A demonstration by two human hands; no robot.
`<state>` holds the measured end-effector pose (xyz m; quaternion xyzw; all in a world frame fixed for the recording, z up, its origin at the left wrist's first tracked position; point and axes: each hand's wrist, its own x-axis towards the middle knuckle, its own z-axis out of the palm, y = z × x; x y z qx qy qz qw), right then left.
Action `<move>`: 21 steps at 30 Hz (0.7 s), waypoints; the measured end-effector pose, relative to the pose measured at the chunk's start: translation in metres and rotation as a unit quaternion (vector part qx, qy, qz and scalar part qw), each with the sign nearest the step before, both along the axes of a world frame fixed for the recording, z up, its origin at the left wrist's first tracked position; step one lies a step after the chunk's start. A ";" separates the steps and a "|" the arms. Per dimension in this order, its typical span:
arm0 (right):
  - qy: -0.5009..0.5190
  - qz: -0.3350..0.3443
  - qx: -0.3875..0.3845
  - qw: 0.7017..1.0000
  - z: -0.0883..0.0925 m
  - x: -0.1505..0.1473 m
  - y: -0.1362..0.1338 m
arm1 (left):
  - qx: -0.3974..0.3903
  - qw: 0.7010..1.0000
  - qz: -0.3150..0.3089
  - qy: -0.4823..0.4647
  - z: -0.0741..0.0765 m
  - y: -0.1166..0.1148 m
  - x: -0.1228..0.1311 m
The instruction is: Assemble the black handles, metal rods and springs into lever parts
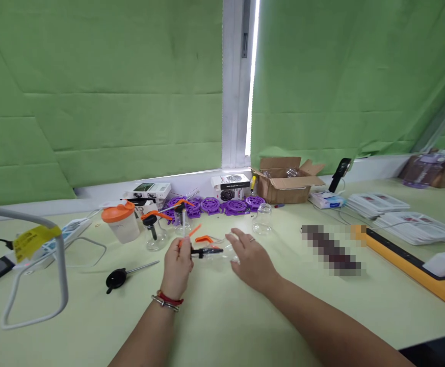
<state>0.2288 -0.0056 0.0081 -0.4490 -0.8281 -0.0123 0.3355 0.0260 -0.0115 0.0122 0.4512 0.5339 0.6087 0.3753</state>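
My left hand (pixel 178 265) is closed around an orange and black pump top (pixel 207 251), its black stem pointing right. My right hand (pixel 251 260), with a ring on one finger, curves around the far end of a clear glass bottle (pixel 227 252) tipped sideways. The stem overlaps the bottle; whether it sits inside is hard to make out. Behind my hands lies another orange lever piece (pixel 204 239). An open glass bottle (pixel 262 220) stands beyond my right hand. Left of my hands are two glass bottles with orange and black tops, one nearer (pixel 156 237), one farther (pixel 181 223).
Purple round plastic parts (pixel 210 205) line the wall beside small boxes (pixel 231 187) and an open cardboard box (pixel 283 191). At left are an orange-lidded cup (pixel 125 227), a black-headed probe (pixel 117 278) and a grey wire frame (pixel 63 285). An orange bar (pixel 409 265) lies right.
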 end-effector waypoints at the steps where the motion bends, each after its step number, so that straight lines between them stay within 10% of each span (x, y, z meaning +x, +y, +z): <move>1: 0.016 -0.019 0.041 0.999 0.003 0.009 0.005 | 0.005 0.999 0.024 -0.020 0.002 0.001 -0.004; 4: 0.163 -0.138 0.096 0.972 0.006 0.048 0.029 | 0.009 0.995 0.065 -0.073 0.004 0.006 -0.016; 10: 0.350 -0.393 -0.037 0.850 -0.027 0.105 0.082 | -0.121 0.992 0.018 -0.013 -0.004 0.012 -0.019; 21: 0.323 -0.354 -0.121 0.869 -0.060 0.109 0.118 | -0.208 0.932 0.001 0.296 -0.018 0.014 -0.028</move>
